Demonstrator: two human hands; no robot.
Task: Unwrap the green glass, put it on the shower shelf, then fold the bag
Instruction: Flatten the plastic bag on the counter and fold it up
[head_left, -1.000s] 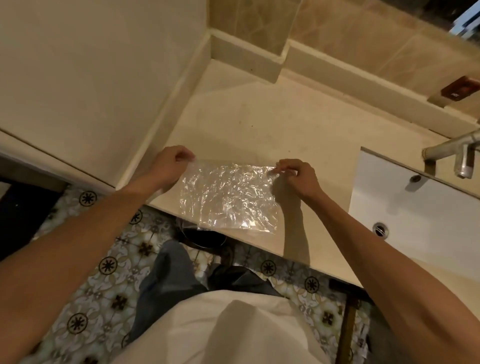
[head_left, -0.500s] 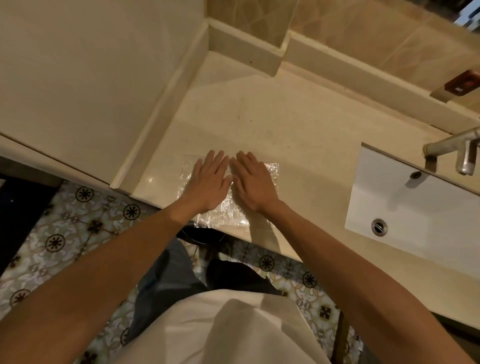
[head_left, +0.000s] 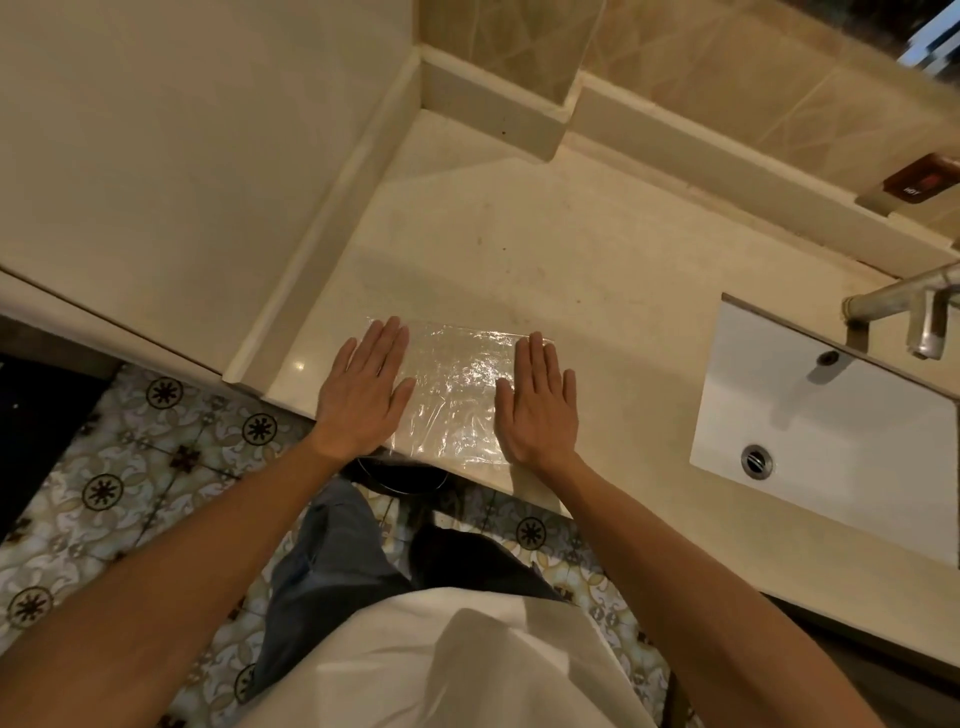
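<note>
A clear, crinkled plastic bag (head_left: 453, 395) lies flat on the beige counter (head_left: 545, 249), close to its front edge. My left hand (head_left: 361, 389) rests palm down on the bag's left end, fingers straight and together. My right hand (head_left: 537, 400) lies palm down on the bag's right end in the same way. Neither hand grips anything. The green glass and the shower shelf are not in view.
A white sink (head_left: 831, 431) with a metal drain is set into the counter at the right, under a metal tap (head_left: 909, 312). A raised ledge (head_left: 488, 111) runs along the back wall. Patterned floor tiles (head_left: 130, 467) lie below the counter edge.
A second ago both hands held the bag's top corners. They then pressed flat side by side on its middle, and now they have slid apart to its left and right ends.
</note>
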